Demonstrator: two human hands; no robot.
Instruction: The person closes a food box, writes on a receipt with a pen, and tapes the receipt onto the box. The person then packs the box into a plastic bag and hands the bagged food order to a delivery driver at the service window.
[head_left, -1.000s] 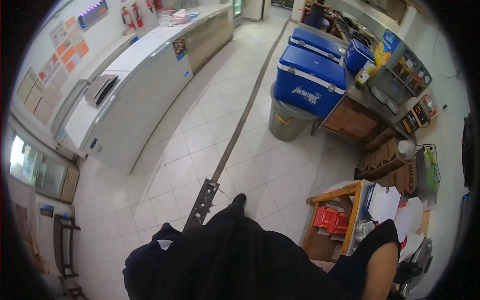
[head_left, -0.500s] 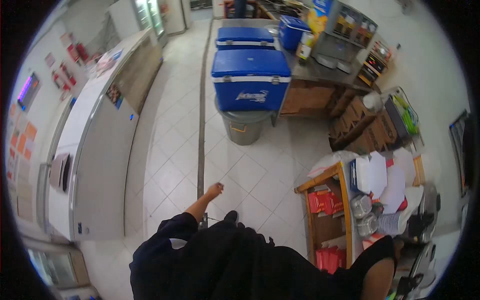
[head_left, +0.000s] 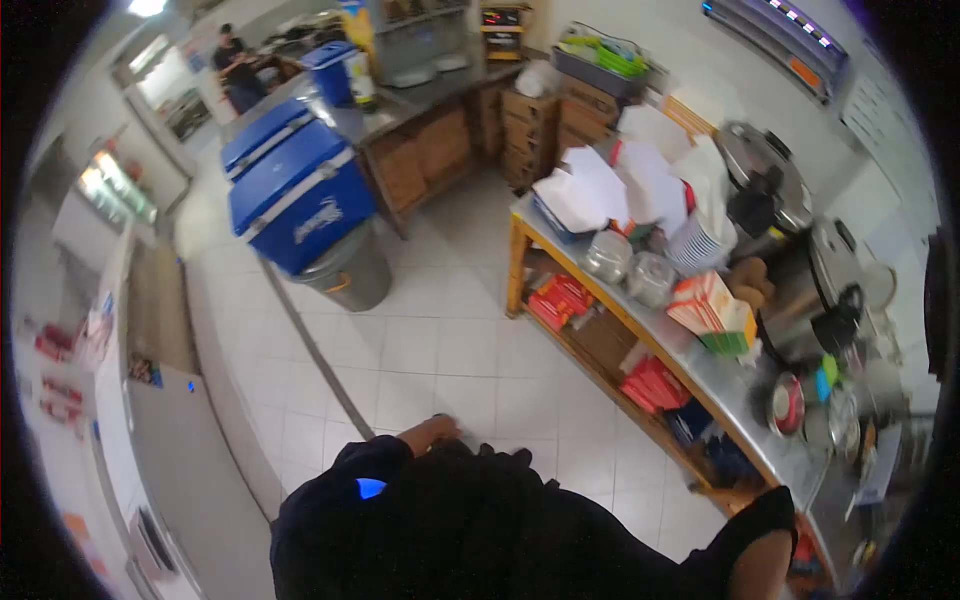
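My left hand [head_left: 432, 432] hangs low in front of my dark clothing, over the tiled floor. It touches no object that I can see, and its fingers are blurred and partly hidden. Only bare skin of my right arm shows at the bottom right, beside a black sleeve; I cannot make out the hand. Near that arm is a metal-topped table [head_left: 640, 300] with a wooden frame. On it are white paper boxes [head_left: 585, 190], clear plastic containers [head_left: 608, 256], stacked cups [head_left: 700, 243], an orange and white carton [head_left: 700, 303] and a large metal pot [head_left: 810, 280].
Blue coolers [head_left: 310, 200] stand over a grey bin [head_left: 350, 270] at the left. A metal counter [head_left: 400, 110] and cardboard boxes [head_left: 528, 130] are behind. A long white freezer [head_left: 190, 450] lines the left side. Another person [head_left: 235, 65] stands far back. Red packets [head_left: 655, 384] sit on the lower shelf.
The view has turned right, so the coolers have shifted left and more of the table shows. My left hand came into view and now sits lower, closer to my clothing.
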